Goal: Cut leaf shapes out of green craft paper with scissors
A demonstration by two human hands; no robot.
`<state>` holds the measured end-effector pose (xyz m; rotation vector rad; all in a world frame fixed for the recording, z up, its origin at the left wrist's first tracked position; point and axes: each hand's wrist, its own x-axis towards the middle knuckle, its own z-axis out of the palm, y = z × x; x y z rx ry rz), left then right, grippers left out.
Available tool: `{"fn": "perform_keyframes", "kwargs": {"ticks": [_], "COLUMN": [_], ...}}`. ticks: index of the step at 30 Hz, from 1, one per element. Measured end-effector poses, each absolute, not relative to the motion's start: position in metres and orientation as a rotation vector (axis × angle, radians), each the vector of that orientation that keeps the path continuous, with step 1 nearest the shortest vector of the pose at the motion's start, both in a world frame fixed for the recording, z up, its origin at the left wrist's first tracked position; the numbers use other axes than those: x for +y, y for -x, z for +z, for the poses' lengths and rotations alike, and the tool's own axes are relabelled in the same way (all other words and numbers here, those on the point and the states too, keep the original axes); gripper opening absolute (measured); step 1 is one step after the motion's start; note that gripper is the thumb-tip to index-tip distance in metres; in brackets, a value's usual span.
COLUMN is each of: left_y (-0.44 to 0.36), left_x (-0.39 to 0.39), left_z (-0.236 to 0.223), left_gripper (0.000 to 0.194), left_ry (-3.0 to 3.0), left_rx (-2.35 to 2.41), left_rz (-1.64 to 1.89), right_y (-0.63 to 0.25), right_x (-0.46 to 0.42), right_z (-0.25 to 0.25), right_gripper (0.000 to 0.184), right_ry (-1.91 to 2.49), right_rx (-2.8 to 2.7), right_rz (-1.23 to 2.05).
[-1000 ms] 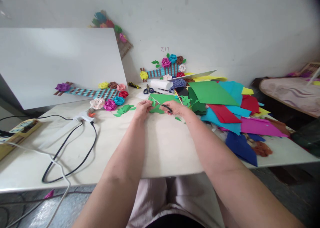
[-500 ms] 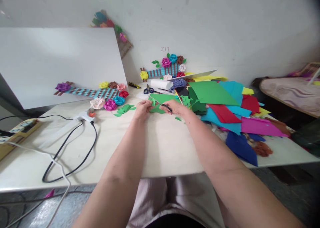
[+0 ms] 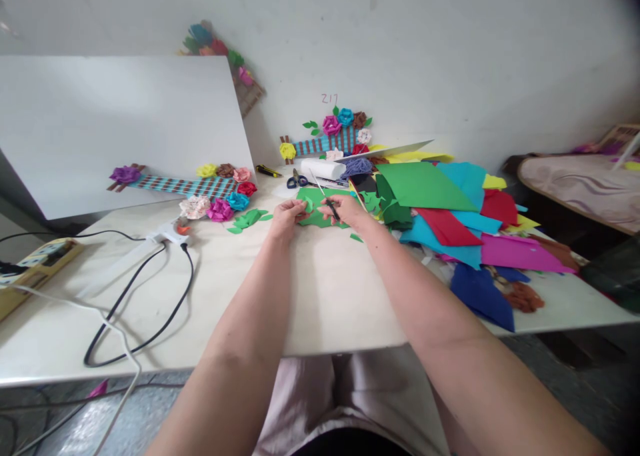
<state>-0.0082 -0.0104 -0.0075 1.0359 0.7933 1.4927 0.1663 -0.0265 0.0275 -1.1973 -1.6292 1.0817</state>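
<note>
Table (image 3: 335,296), cream-topped, pale wall (image 3: 425,56) behind, left grip (image 3: 302,209) holding green piece (image 3: 309,205), right grip (image 3: 333,207) holding scissors (image 3: 331,207)

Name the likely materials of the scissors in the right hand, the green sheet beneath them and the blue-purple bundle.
Held scissors: probably metal blades, slim and pale; handles likely plastic, dark.
Green sheet: matte paper or thin felt, judging by its flat, even colour.
Blue-purple bundle: likely soft yarn or cord, given its looped strands.
</note>
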Motion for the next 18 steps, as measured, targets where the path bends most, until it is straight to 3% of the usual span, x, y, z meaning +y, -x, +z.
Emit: {"fn": "perform_keyframes", "kwargs": {"ticks": [7, 18], "left_y": [0.0056, 0.0005], "left_x": [-0.0125, -0.0101], "left_z": [-0.0044, -0.0039], "left_gripper": [0.035, 0.023], "left_ry": [-0.997, -0.875], "left_rx": [0.825, 0.783], "left_rz": [1.55, 1.64], "right_y": [-0.1658, -0.1643], "right_x": [-0.0311, -0.032], "right_z": [0.0268, 0.0244], "right_gripper": [0.035, 0.05], "right_ry": [1.207, 1.157], "right_rx": [-1.755, -1.842], "right_rz": [1.081, 1.228]}}
